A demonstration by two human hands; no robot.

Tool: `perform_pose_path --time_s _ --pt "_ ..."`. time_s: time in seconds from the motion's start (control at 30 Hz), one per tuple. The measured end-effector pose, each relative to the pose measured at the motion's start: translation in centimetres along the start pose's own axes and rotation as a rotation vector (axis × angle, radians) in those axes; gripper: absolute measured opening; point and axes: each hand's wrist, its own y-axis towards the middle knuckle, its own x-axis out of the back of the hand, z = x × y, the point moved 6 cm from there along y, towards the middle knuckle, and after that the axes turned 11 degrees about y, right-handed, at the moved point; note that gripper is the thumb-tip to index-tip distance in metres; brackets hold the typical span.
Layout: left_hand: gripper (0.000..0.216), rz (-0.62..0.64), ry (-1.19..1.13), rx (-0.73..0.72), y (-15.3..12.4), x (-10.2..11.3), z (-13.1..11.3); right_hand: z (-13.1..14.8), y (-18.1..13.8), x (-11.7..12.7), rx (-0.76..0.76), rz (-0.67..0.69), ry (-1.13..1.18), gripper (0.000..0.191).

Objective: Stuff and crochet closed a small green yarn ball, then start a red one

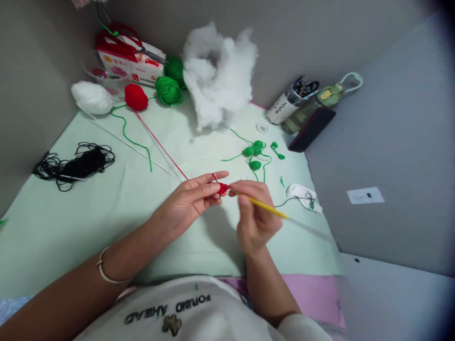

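Observation:
My left hand [190, 201] pinches a small red crochet piece [223, 188] between thumb and fingers. A red strand [159, 144] runs from it back to a red yarn ball [136, 97]. My right hand [254, 215] is closed round a yellow crochet hook [268, 207] whose tip meets the red piece. Both hands hover over a pale green cloth [71, 227], close together at the centre.
At the back lie a white yarn ball [91, 97], green yarn balls [169, 90], a heap of white stuffing [218, 73] and a red-white box [130, 59]. Black yarn tangle [76, 163] at left. Small green crochet pieces [255, 154], a jar [287, 105], bottle [320, 102] and phone [312, 129] at right.

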Motion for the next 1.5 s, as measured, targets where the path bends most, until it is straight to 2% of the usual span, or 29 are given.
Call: perform_pose_path --time_s 0.1,0.27,0.33,0.47,0.53,0.6,0.7,0.77,0.83,0.9,0.97,1.0,1.07,1.13,1.23,1.27,1.33,1.43,1.5 --pt "0.031 -0.033 0.022 -0.039 -0.1 0.2 -0.5 -1.1 0.5 0.4 -0.213 -0.085 0.276 0.019" --pt "0.029 -0.025 0.148 -0.083 -0.2 -0.3 -0.8 -1.7 0.5 -0.4 -0.322 -0.050 0.319 0.016" --pt "0.028 -0.047 0.160 -0.090 -0.1 -0.3 -0.6 -1.5 0.4 -0.5 -0.293 -0.036 0.288 0.020" --pt "0.031 -0.076 0.109 -0.071 0.0 0.0 -0.1 0.0 0.0 -1.0 -0.014 0.069 -0.030 0.027" --pt "0.028 -0.051 0.032 -0.032 0.2 0.0 0.2 0.2 -0.1 -1.0 0.056 0.093 -0.103 0.029" --pt "0.026 -0.047 -0.045 -0.007 0.3 0.2 0.2 -0.2 0.2 -0.4 -0.010 0.033 -0.003 0.024" --pt "0.027 -0.076 -0.066 -0.017 0.3 0.5 -0.2 -1.6 0.6 0.6 -0.239 -0.094 0.268 0.018" --pt "0.029 -0.090 -0.002 -0.056 0.1 0.4 -0.4 -2.1 0.6 0.3 -0.326 -0.088 0.373 0.020" --pt "0.036 -0.117 0.087 -0.106 -0.2 0.2 -0.5 -1.8 0.5 -0.2 -0.268 -0.025 0.296 0.019" --pt "0.044 -0.137 0.130 -0.123 -0.3 0.0 -0.4 -0.8 0.3 -0.7 -0.080 0.031 0.073 0.022" --pt "0.042 -0.097 0.090 -0.077 -0.3 -0.2 0.0 0.0 0.1 -1.0 0.086 0.053 -0.110 0.027" --pt "0.038 -0.065 0.053 -0.043 -0.2 -0.2 0.1 0.1 0.1 -0.9 0.109 0.041 -0.131 0.026" --pt "0.030 -0.024 -0.007 0.001 0.1 -0.1 0.2 -0.6 0.4 0.1 0.011 -0.030 -0.026 0.019" --pt "0.026 -0.025 -0.013 -0.007 0.2 0.2 -0.2 -1.7 0.8 1.0 -0.177 -0.116 0.173 0.018" --pt "0.030 -0.074 0.080 -0.083 0.1 0.3 -0.7 -2.5 1.0 0.9 -0.336 -0.106 0.315 0.020" --pt "0.035 -0.099 0.123 -0.118 0.0 0.3 -0.8 -2.3 1.0 0.6 -0.320 -0.064 0.269 0.019" --pt "0.046 -0.137 0.190 -0.167 -0.3 0.0 -0.9 -1.4 0.8 -0.2 -0.189 0.023 0.087 0.015" --pt "0.051 -0.103 0.184 -0.129 -0.3 -0.4 -0.5 -0.2 0.4 -0.8 0.006 0.039 -0.064 0.021" --pt "0.043 -0.054 0.141 -0.074 -0.2 -0.5 -0.4 -0.6 0.5 -0.3 -0.052 -0.020 0.021 0.018"
